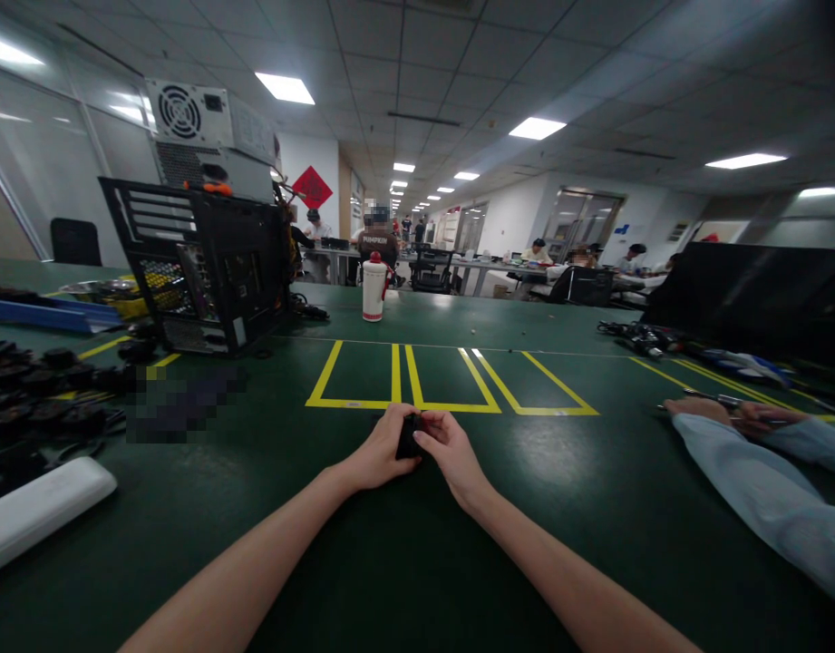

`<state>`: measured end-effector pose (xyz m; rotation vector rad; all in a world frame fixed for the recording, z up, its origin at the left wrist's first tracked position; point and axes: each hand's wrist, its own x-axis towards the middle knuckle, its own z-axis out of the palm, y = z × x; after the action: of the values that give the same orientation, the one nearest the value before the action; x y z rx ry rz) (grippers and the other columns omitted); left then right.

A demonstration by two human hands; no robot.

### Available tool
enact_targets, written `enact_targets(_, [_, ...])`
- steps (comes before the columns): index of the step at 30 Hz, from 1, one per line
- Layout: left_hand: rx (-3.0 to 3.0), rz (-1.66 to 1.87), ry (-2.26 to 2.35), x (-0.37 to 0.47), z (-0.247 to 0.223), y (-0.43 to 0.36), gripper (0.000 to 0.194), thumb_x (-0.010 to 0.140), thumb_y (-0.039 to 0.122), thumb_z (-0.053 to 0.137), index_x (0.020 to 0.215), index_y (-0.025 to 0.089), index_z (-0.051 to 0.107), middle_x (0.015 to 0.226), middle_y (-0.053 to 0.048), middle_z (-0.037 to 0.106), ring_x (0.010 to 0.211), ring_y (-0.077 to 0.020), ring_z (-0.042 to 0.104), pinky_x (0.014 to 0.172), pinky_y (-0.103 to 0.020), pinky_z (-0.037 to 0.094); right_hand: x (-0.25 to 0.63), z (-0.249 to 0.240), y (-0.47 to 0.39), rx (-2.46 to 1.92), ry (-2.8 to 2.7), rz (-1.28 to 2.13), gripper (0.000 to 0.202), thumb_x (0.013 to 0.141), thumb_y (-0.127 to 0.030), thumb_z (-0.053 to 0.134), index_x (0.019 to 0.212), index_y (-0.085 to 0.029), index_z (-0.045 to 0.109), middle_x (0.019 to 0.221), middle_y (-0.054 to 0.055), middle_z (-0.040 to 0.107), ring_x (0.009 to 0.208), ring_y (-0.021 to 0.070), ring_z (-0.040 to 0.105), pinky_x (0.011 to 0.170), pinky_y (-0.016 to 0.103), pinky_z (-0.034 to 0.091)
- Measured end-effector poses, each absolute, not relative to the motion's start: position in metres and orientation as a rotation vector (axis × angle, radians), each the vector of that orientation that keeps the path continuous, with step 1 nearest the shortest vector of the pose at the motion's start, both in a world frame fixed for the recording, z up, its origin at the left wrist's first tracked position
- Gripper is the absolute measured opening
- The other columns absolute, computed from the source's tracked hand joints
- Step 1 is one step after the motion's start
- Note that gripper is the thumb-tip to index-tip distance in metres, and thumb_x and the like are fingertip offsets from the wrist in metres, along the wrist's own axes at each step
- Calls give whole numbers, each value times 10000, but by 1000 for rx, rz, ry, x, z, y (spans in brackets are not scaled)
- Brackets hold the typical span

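Between my two hands sits a small black object point(408, 437), mostly covered by fingers, so its kind does not show. My left hand point(382, 451) wraps round its left side, thumb low and fingers over the top. From the right, my right hand point(450, 453) pinches its upper edge between thumb and fingers. Both hands are just above or resting on the green table point(363, 553), at the near side of the yellow tape outlines point(451, 408).
A white bottle with a red lid point(373, 288) stands beyond the tape. An open black computer case point(219, 263) carries power supplies point(192, 118) at left. Black cable coils point(23, 390) and a white bar point(46, 512) lie left. A co-worker's sleeves point(750, 490) reach in from the right.
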<state>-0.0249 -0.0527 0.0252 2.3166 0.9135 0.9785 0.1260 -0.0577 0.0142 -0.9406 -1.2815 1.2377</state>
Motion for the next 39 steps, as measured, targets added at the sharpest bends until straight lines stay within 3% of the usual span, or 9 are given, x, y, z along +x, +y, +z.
enact_targets(5, [2331,1007,911,-24,22,-51,583,656,139,604,1160,217,321,1120,-69,393,1046,-232,414,925,-404,346,127,13,-56,-954,-1217,1342,306,657,-215,616,952,-174,549,997,49,596,1007,194,531,907,367,386])
enact_targets(16, [2337,1001,923,-24,21,-49,599,646,138,619,1160,212,321,1119,-70,393,1045,-235,414,918,-406,353,127,17,-63,-919,-1327,1268,158,711,-276,576,847,-202,546,916,18,592,928,184,554,814,339,433])
enact_targets(23, [2333,995,904,-25,23,-51,562,670,141,604,1152,218,328,1113,-65,401,1031,-227,428,909,-393,367,128,12,-56,-993,-1322,1262,309,687,-253,606,981,-201,528,1041,42,566,1038,195,509,908,371,387])
enact_targets(33, [2324,988,907,-26,22,-50,587,658,147,618,1160,214,321,1124,-69,390,1051,-235,414,922,-401,356,125,16,-63,-939,-1419,1170,124,717,-255,571,813,-207,509,905,4,563,974,189,539,832,337,433])
enact_targets(39, [2345,1002,891,-25,19,-48,588,653,123,609,1157,204,317,1118,-70,388,1044,-223,412,928,-384,352,126,14,-57,-1006,-1386,1149,288,671,-235,613,941,-193,523,1010,39,576,1000,189,535,909,361,391])
